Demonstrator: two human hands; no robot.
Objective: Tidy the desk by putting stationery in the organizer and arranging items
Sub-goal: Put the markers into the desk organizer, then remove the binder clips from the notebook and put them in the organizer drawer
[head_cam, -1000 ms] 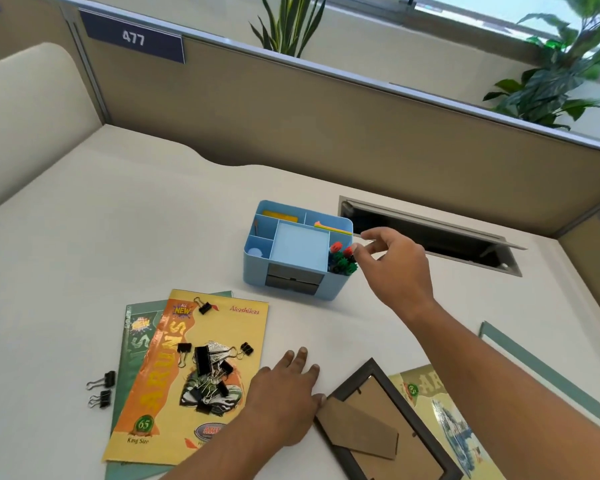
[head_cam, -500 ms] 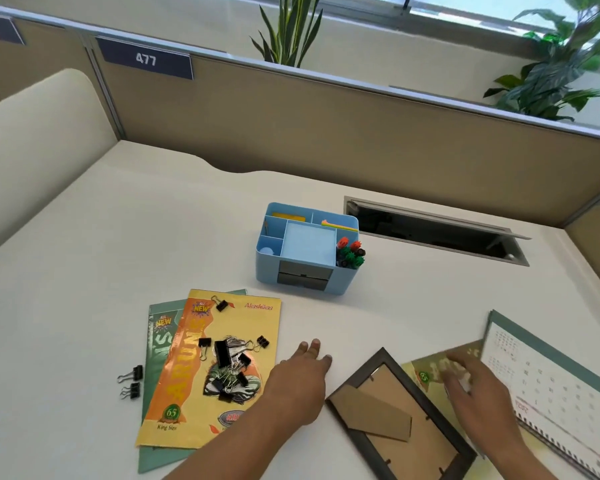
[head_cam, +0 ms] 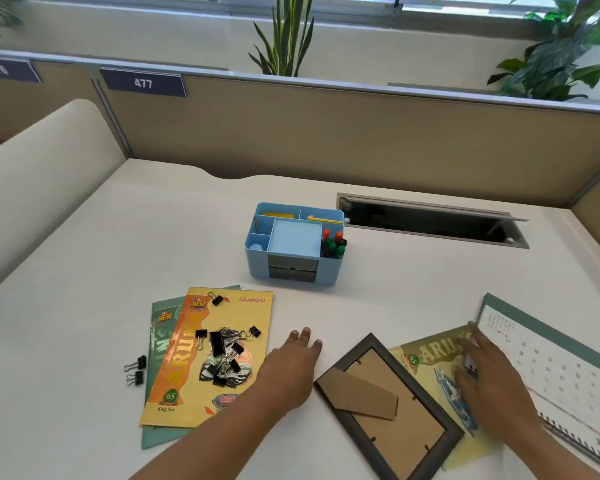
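You have 1 blue organizer (head_cam: 293, 244), 3 notebooks (head_cam: 208, 355), 1 picture frame (head_cam: 388, 407), 1 calendar (head_cam: 551, 368) and 2 hands (head_cam: 291, 368) in view. 2 binder clips (head_cam: 136, 370) lie apart on the desk (head_cam: 101, 271); the heaped clips are too tangled to count.

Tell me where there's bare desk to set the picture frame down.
Free: the wide stretch left of the blue organizer, behind the notebooks, and the strip between organizer and picture frame. Crowded: the near edge, with binder clips, left hand, frame, another notebook under the right hand, and calendar.
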